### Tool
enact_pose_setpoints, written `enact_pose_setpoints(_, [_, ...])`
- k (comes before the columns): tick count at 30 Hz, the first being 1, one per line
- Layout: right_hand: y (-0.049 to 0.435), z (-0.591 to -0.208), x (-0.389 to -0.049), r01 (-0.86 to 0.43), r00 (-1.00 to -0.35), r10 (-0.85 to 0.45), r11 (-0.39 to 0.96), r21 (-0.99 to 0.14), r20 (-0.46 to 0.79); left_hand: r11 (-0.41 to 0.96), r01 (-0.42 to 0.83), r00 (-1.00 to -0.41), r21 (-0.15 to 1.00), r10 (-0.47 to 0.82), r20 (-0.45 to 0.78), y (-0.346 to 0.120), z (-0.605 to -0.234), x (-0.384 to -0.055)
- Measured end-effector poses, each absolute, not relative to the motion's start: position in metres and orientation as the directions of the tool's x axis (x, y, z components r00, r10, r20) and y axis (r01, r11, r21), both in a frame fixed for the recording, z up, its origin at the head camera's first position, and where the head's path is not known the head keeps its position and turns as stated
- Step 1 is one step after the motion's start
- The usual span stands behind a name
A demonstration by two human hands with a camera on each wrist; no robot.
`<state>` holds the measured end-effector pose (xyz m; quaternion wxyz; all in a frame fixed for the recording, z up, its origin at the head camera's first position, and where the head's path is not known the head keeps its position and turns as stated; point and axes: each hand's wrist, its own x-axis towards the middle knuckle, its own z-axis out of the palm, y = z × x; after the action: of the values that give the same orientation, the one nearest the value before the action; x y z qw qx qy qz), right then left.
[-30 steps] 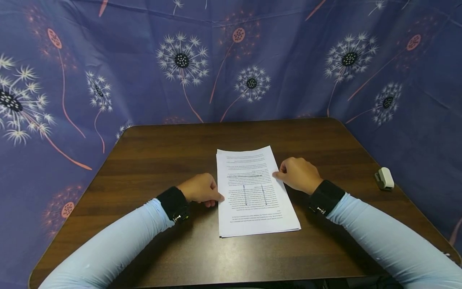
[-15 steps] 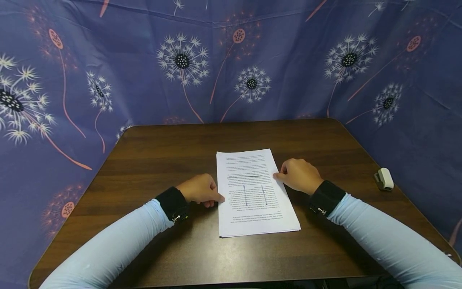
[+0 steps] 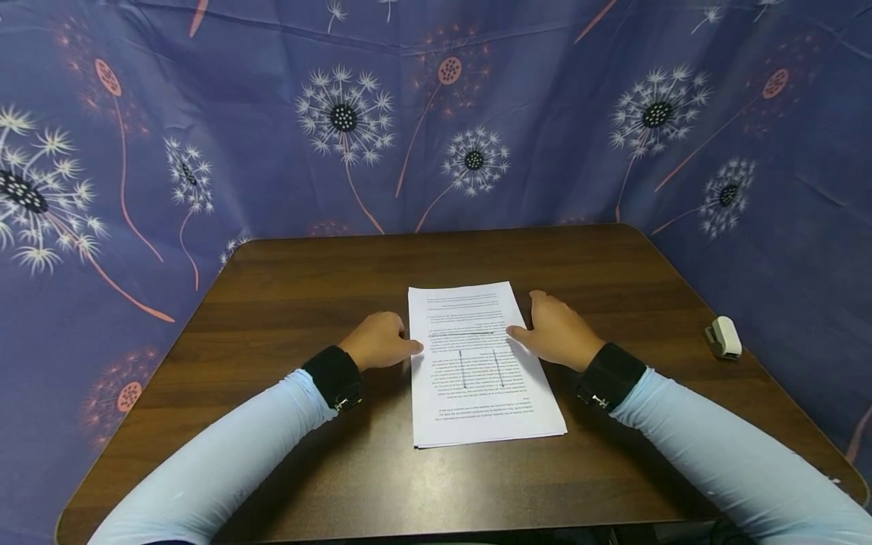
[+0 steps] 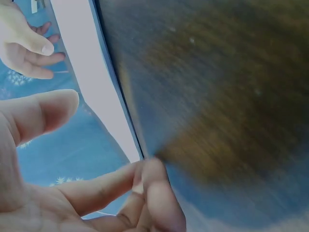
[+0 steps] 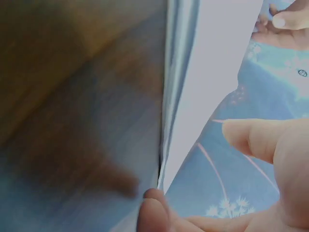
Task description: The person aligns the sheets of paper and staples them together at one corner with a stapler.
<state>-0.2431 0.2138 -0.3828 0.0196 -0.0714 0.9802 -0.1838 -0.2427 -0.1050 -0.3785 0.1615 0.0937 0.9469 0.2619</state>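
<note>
A stack of printed paper sheets (image 3: 477, 409) lies on the wooden table, with a few dark lines drawn across the top sheet's text. My left hand (image 3: 378, 341) is at the stack's left edge, and my right hand (image 3: 560, 331) at its right edge, a little farther forward. Each thumb reaches over the top sheet. In the left wrist view, fingertips (image 4: 157, 176) meet the stack's side while the thumb stands apart. The right wrist view shows fingertips (image 5: 154, 208) at the layered sheet edges (image 5: 169, 121), the thumb raised clear of them.
The brown table (image 3: 306, 280) extends around the stack. A small white and grey device (image 3: 725, 337) sits at the table's right edge. Behind hangs a blue cloth (image 3: 259, 113) with dandelion prints. Black bands (image 3: 334, 376) circle both wrists.
My left hand has shifted forward along the paper's edge. The right hand's fingers have spread from a closer grip, its thumb now farther over the sheet. The stack's far edge has come slightly nearer.
</note>
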Motion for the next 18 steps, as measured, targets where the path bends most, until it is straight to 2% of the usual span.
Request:
enact_pose_setpoints(4, [0.208, -0.385, -0.243, -0.141, -0.987, -0.159, 0.923, -0.358, -0.022, 0.856, 0.116, -0.932, 0.504, 0.270, -0.244, -0.101, -0.381, -0.247])
enact_pose_setpoints(18, [0.200, -0.389, -0.239, -0.137, -0.989, -0.147, 0.901, -0.412, 0.007, 0.814, 0.122, -0.926, 0.568, 0.299, -0.230, -0.090, -0.382, -0.246])
